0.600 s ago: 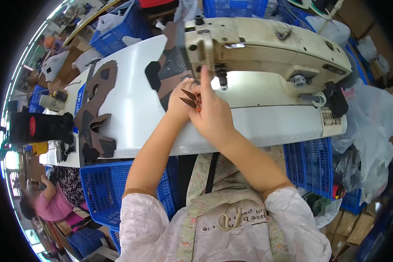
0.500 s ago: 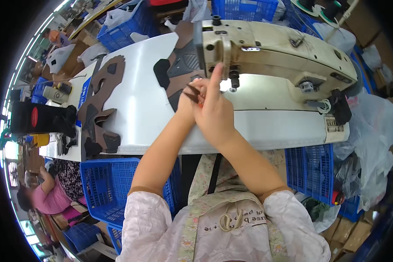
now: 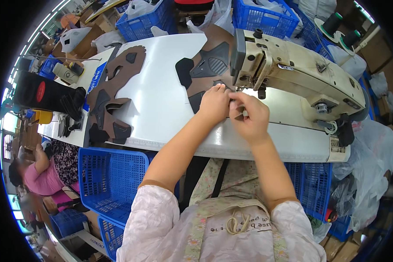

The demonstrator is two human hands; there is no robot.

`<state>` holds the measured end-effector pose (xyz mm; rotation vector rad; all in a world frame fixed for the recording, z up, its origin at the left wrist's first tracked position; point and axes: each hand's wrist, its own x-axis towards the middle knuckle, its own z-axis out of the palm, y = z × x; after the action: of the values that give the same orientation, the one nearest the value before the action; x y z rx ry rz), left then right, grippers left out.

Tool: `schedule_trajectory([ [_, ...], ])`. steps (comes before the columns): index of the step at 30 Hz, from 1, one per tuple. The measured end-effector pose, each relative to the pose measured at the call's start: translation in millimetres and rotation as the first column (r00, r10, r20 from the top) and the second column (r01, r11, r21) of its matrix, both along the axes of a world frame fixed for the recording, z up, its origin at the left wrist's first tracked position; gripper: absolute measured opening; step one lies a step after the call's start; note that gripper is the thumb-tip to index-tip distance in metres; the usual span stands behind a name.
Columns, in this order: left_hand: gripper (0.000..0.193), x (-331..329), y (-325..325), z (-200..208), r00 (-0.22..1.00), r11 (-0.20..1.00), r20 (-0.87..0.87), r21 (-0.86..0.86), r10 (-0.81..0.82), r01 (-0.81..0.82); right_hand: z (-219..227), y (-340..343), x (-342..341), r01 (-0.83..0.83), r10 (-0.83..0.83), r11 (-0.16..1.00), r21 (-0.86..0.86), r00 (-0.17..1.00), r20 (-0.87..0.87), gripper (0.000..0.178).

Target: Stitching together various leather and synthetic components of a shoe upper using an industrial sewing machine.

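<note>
Beneath the needle end of a cream sewing machine (image 3: 301, 65) lies a flat brown shoe upper (image 3: 216, 39) with dark grey patches. My left hand (image 3: 212, 104) is at its near edge, fingers bent together over the material close to the needle; I cannot tell how much it grips. Right beside it, my right hand (image 3: 253, 117) is closed with thumb and fingers curled. A small dark brown piece (image 3: 239, 116) shows between those fingers. Whether that piece joins the upper is hidden by the hands.
More brown uppers with dark patches (image 3: 113, 96) lie on the table's left. Blue crates (image 3: 111, 179) stand below and behind the white table (image 3: 157, 96). Thread cones (image 3: 332, 24) rise at the back right. Clear plastic bags (image 3: 367, 166) hang at the right. A person in pink (image 3: 41, 174) sits at the far left.
Both hands have moved right, relative to the table, toward the needle. My right index finger, raised before, is now bent down. The view has shifted, so the machine appears further right and lower.
</note>
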<state>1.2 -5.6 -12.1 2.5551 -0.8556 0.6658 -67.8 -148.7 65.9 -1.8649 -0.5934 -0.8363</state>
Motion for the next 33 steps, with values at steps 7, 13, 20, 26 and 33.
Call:
schedule_trajectory([
  [7, 0.023, 6.0, 19.6, 28.6, 0.909, 0.971, -0.344, 0.047, 0.235, -0.234, 5.1, -25.9, -17.3, -0.021, 0.002, 0.977, -0.211, 0.996, -0.090, 0.037],
  [13, 0.036, 5.5, 85.4, 8.4, 0.921, 0.938, -0.180, 0.064, 0.346, -0.340, -33.9, -18.8, -28.0, -0.129, 0.079, 0.991, -0.030, 0.758, -0.647, 0.044],
  [20, 0.033, -2.9, 86.7, -2.3, 0.925, 0.914, -0.108, -0.150, 0.363, -0.376, -43.2, 38.5, 7.0, 0.186, 0.744, 0.634, 0.750, 0.117, -0.658, 0.030],
  [26, 0.035, -3.8, 89.1, -4.4, 0.933, 0.903, -0.131, -0.236, 0.336, -0.358, -57.1, 73.2, 43.5, 0.444, 0.877, 0.383, 0.810, 0.100, -0.470, 0.025],
  [33, 0.043, -6.4, 89.9, -3.0, 0.930, 0.892, -0.150, -0.268, 0.336, -0.365, -58.3, 85.5, 52.5, 0.446, 0.898, 0.335, 0.830, 0.115, -0.424, 0.025],
])
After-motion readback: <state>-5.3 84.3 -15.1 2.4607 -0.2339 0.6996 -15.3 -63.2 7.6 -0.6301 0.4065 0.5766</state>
